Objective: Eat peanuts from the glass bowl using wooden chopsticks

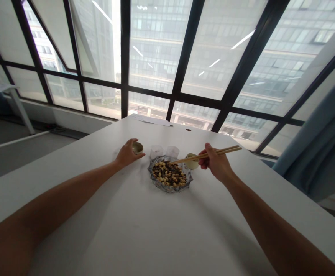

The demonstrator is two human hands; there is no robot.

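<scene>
My right hand is closed around a pair of wooden chopsticks, whose tips reach the far part of a clear glass bowl with a scalloped rim. Peanuts and dark sunflower seeds fill the bowl. With thumb and fingers, my left hand grips the side of a small greenish cup to the left of the bowl. Behind the chopsticks stands a pale yellow-green cup, partly hidden by them. Whether anything is between the chopstick tips is too small to tell.
Two clear plastic cups stand just behind the bowl on the white table. White paper lies at the table's far end, near the windows. A blue curtain hangs on the right. Another table stands at the far left.
</scene>
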